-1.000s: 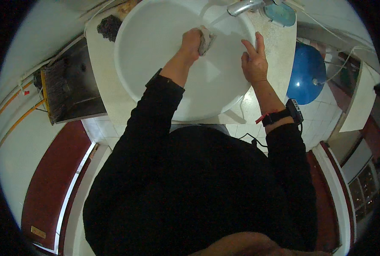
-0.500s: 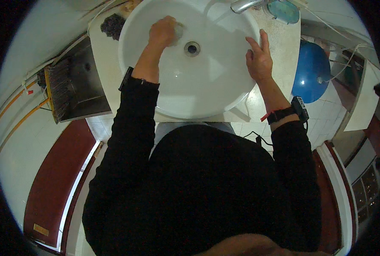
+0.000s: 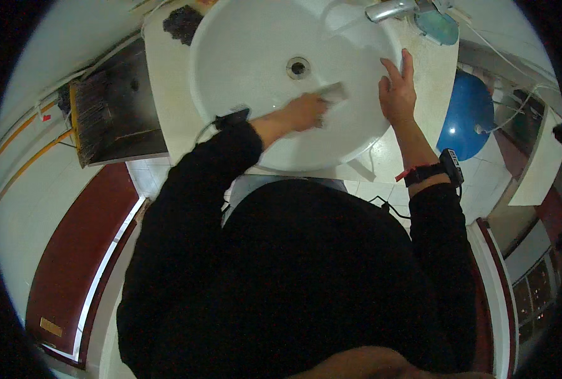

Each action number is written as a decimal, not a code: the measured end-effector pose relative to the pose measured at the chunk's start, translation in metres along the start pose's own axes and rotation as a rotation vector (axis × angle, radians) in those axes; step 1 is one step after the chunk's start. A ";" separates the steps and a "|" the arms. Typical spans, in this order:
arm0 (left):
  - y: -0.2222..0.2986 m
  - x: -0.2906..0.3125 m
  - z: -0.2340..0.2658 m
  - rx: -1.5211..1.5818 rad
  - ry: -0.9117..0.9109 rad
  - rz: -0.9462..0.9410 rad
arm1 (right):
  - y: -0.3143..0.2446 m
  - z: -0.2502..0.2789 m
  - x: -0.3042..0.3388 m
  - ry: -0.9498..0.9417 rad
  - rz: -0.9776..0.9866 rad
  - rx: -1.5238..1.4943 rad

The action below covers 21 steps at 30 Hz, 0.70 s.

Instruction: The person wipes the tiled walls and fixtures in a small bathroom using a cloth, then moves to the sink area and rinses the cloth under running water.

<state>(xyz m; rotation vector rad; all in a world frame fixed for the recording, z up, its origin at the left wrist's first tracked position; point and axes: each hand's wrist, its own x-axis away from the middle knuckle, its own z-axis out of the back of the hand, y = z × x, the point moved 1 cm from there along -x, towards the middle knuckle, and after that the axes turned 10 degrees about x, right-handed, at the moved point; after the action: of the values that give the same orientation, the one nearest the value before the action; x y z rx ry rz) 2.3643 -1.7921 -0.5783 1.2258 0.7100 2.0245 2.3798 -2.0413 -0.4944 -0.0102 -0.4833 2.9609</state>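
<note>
Inside a round white washbasin (image 3: 249, 76), my left hand (image 3: 305, 112) is closed around a pale greyish scrubbing pad (image 3: 334, 93), smeared by motion. The pad lies against the bowl on the near side, right of the metal drain (image 3: 298, 67). Its exact kind is hard to make out. My right hand (image 3: 397, 93) rests on the basin's right rim with its fingers apart and holds nothing. A chrome faucet (image 3: 389, 10) reaches over the basin from the far right.
The basin sits on a pale countertop (image 3: 167, 82). A dark scrubber-like clump (image 3: 183, 24) lies far left, a teal soap dish (image 3: 437, 26) far right. A blue rounded container (image 3: 467, 117) stands right of the counter. At left are a broom head (image 3: 90, 123) and a dark metal sink (image 3: 129, 107).
My left hand has swept the pad from the basin's far left side to the near right, past the drain. My right hand stays at the rim. The view has shifted slightly.
</note>
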 end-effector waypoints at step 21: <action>0.011 -0.042 0.129 1.699 0.378 -0.076 | 0.001 0.001 0.001 -0.081 -0.078 -0.032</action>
<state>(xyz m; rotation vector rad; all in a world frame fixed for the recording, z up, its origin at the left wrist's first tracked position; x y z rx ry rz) 2.4926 -1.8166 -0.5398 1.4341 2.8773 1.2686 2.3791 -2.0427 -0.4938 0.1233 -0.5292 2.8860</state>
